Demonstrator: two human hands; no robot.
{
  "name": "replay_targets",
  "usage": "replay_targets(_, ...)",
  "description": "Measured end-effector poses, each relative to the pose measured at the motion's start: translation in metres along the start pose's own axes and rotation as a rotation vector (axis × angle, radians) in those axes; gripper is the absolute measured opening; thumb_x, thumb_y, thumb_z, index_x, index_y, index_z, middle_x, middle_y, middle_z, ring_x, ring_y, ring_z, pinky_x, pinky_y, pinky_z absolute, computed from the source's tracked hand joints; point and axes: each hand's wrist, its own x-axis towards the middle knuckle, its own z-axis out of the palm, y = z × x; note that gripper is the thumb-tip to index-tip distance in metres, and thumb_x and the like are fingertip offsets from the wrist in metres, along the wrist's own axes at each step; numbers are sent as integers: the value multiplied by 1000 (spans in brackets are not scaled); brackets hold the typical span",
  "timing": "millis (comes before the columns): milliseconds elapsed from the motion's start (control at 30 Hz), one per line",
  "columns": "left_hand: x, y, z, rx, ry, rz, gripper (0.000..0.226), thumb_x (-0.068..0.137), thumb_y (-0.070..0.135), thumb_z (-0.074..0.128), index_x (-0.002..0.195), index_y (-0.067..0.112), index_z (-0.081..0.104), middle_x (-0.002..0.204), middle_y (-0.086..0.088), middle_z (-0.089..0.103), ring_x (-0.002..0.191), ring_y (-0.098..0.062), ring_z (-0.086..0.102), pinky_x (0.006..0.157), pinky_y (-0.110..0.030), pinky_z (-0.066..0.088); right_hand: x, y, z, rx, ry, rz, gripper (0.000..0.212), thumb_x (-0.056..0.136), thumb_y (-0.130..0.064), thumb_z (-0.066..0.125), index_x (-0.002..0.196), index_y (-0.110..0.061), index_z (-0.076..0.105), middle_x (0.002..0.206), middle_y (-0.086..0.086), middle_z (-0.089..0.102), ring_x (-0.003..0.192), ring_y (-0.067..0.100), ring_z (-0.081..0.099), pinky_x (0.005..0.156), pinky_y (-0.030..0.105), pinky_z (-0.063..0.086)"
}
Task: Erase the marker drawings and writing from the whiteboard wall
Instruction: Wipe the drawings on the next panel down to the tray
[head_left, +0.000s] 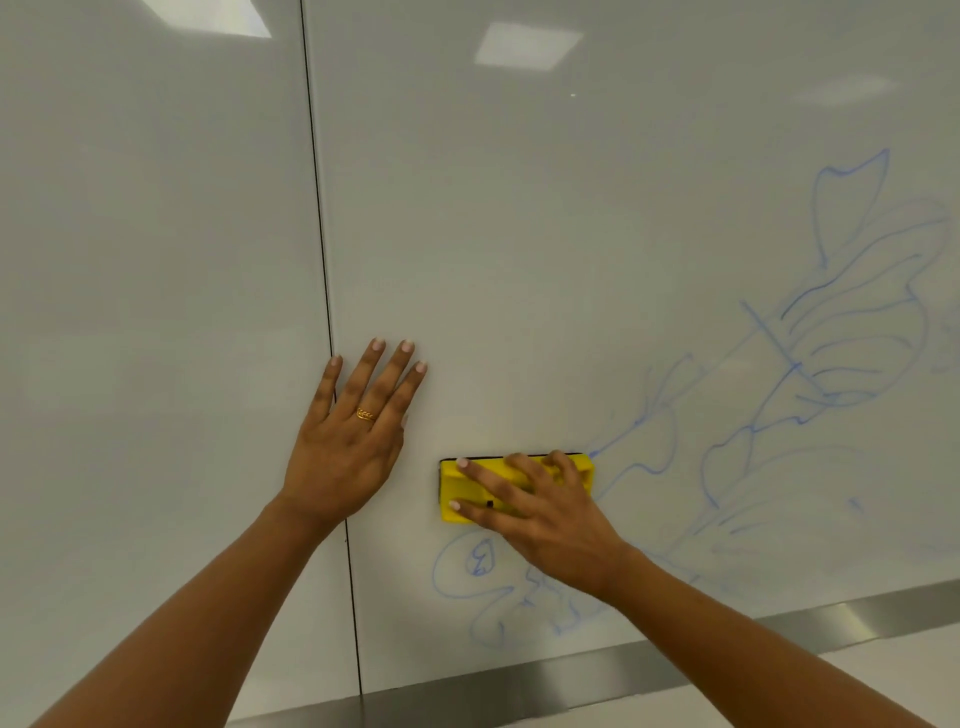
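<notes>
- The yellow eraser (462, 491) sits low on the whiteboard wall (571, 260), with blue drawings (795, 364) beside and below it.
- The right hand (550, 519) holds it, with fingers curled over its top edge.
- The left hand (348, 447) lies flat and open on the wall.
- The eraser looks light and hard, so holding its long sides should work best.

**Room: glossy panelled wall**

Wall (519, 208) was glossy, grey-white, in two panels split by a thin dark vertical seam (322, 260). Light reflections (527, 44) showed as pale rectangles near the top. Brushed metal strip (571, 670) ran along the bottom edge.
</notes>
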Motion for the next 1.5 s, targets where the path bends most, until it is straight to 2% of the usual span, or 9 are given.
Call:
replay_targets(100,-8,1,0,-10,-13,-5,53,94,16,36,146,10,27,154,-7,22,143,-28,21,115,-49,16,-8,20,-2,6,59,109,54,80,-24,62,129,-38,46,143,-1,34,106,25,46,80,41,34)
replay_targets(233,-13,3,1,-25,-18,-8,55,94,15,35,147,10,24,158,-4,8,145,-26,14,116,-47,13,6,42,-11,20,144,416,41,90,-31,49,130,-40,43,141,5,34,103,26,45,77,39,35)
replay_targets(333,-15,6,0,-22,-25,-19,54,93,15,35,146,10,25,156,-6,15,145,-26,13,116,-47,13,29,35,-14,94,195,558,43,89,-30,49,130,-40,42,141,4,32,104,26,42,78,38,32)
replay_targets(433,-18,8,0,-16,-41,-21,54,93,16,35,146,10,26,153,-8,22,144,-27,15,115,-48,15,47,12,-14,158,212,573,44,88,-30,50,131,-40,41,141,4,31,104,26,41,79,37,30)
replay_targets(667,-27,14,-4,-34,-93,-29,52,95,21,32,145,10,26,152,-12,24,144,-29,13,116,-47,13,36,-43,5,121,118,354,46,86,-33,59,129,-39,45,138,3,37,101,24,45,74,40,40)
replay_targets(867,-28,28,-3,-1,-89,-75,56,90,17,38,144,8,28,152,-12,24,146,-24,6,116,-48,8,11,-33,7,93,121,388,48,83,-31,62,128,-40,46,136,2,39,99,23,47,72,38,42)
replay_targets(1000,-10,33,0,7,-69,61,52,89,18,42,140,11,38,150,-9,30,141,-27,23,115,-51,9,-1,-6,3,88,148,468,44,87,-34,53,129,-41,44,136,3,38,96,24,46,71,36,40)
replay_targets(1167,28,33,4,-6,-46,98,50,90,23,40,140,17,39,149,-10,29,139,-28,26,114,-52,9,-9,39,-5,74,177,590,43,89,-35,48,131,-40,41,137,6,35,96,27,45,70,35,38)
replay_targets(1500,62,30,14,26,-21,268,52,93,28,35,142,12,34,150,-12,27,139,-30,24,113,-53,12,-16,108,-16,183,365,1122,41,92,-36,43,131,-26,49,137,20,39,104,30,37,80,46,45)
